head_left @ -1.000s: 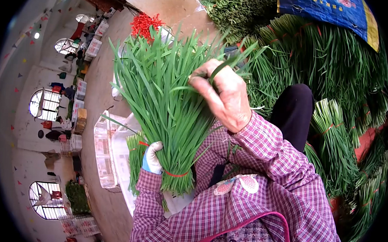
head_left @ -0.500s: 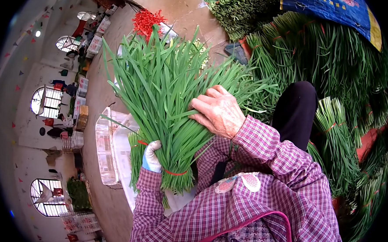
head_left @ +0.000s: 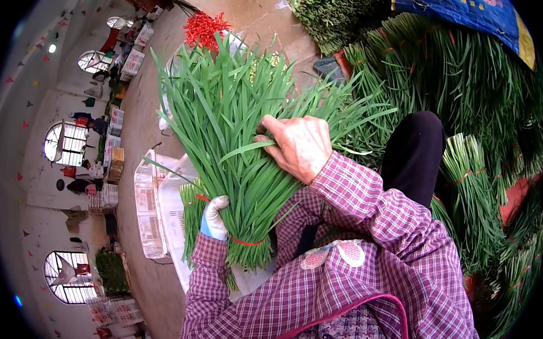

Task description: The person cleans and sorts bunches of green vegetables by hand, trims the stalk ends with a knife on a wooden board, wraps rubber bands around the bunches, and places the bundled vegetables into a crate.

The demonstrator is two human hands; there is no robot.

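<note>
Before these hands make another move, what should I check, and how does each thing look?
1. Left hand on the green bunch: ok, its thumb lies against the stems.
2. Red band around the stems: ok, near their cut ends.
3. Band tight enough: cannot tell by looking.
4. Right hand on a single leaf: ok, it seems to pinch one.
5. Leaf tips gathered together: not ok, they fan out widely.

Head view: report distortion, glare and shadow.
Head view: round wide-angle bowing with black corners; head view again: the barred windows are blown out to near white; same head view: the piled greens darken toward the far right edge.
</note>
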